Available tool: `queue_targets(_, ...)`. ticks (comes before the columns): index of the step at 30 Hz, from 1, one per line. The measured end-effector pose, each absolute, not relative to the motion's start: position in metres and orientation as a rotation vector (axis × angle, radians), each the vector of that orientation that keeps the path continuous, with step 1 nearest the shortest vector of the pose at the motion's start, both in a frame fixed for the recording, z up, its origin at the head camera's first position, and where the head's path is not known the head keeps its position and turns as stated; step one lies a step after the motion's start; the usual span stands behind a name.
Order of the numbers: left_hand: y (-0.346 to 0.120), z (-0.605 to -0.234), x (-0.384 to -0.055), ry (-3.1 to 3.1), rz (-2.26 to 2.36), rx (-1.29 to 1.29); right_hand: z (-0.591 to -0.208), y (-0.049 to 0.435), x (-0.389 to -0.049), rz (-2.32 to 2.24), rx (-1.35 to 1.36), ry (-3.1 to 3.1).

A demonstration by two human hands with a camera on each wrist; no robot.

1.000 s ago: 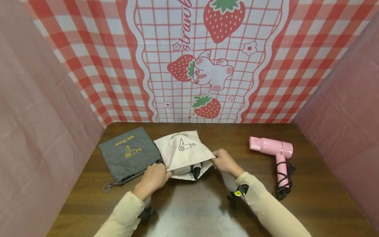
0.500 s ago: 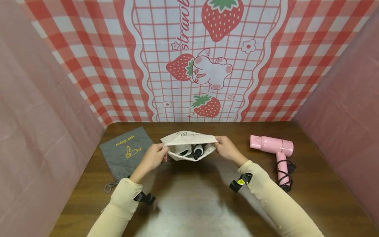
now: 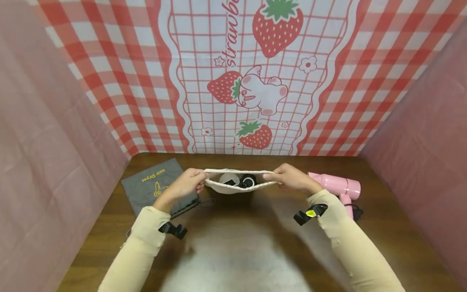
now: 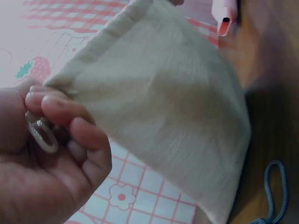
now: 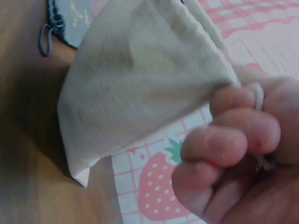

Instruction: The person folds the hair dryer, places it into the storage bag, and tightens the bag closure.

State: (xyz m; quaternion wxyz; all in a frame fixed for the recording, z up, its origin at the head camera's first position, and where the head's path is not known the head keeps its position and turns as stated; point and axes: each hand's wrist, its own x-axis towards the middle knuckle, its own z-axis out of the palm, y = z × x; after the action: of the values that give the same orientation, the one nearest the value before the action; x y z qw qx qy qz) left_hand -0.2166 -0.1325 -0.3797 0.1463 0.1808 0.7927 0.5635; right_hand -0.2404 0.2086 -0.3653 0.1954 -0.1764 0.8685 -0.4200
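Note:
A cream drawstring bag (image 3: 228, 189) hangs between my two hands, its mouth stretched wide toward me. My left hand (image 3: 189, 182) grips the left corner of the rim, and a loop of white cord (image 4: 46, 135) shows among its fingers. At the opposite corner my right hand (image 3: 292, 178) pinches the rim, with a bit of cord (image 5: 259, 95) by its fingers. Inside the bag lies a white and black thing (image 3: 249, 181), mostly hidden by the cloth. Both wrist views show the bag's plain side (image 4: 163, 102) (image 5: 131, 84) tapering down to a lower corner.
A grey drawstring bag (image 3: 146, 187) printed "Hair Dryer" lies flat at the left, partly behind my left arm. On the right a pink hair dryer (image 3: 339, 184) with a black cord lies partly behind my right arm. A strawberry-print cloth (image 3: 255, 101) covers the back wall.
The cream bag, first lying on the table with its print showing, has been lifted and tipped upright. Both hands rose with it and moved apart, pulling the mouth wider.

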Motion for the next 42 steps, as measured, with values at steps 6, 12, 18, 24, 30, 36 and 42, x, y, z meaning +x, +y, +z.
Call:
queue_targets(6, -0.14, -0.376, -0.218, 2.204, 1.6, 0.61, -0.36, 0.215, -0.236, -1.22, -0.563, 2.315)
queue_targets(12, -0.135, -0.366, -0.223, 2.256, 1.608, 0.575, -0.354, 0.215, -0.242, -1.307, -0.543, 2.42)
queue_targets(18, -0.125, -0.35, -0.242, 2.294, 1.788, 0.387, -0.341, 0.206, -0.251, -1.526, -0.403, 2.459)
queue_targets(24, -0.117, -0.346, -0.264, 2.276, 1.869, 0.282, -0.333, 0.196, -0.266, -1.597, -0.266, 2.506)
queue_targets(30, -0.112, -0.344, -0.278, 2.33, 1.94, 0.254, -0.327, 0.191, -0.279, -1.649, -0.214, 2.563)
queue_targets(36, -0.111, -0.347, -0.279, 2.386, 1.889, 0.3, -0.336, 0.19, -0.289, -1.707, -0.246, 2.568)
queue_targets(42, -0.116, -0.354, -0.277, 2.485, 1.769, 0.346, -0.346, 0.196, -0.289, -1.656, -0.302, 2.602)
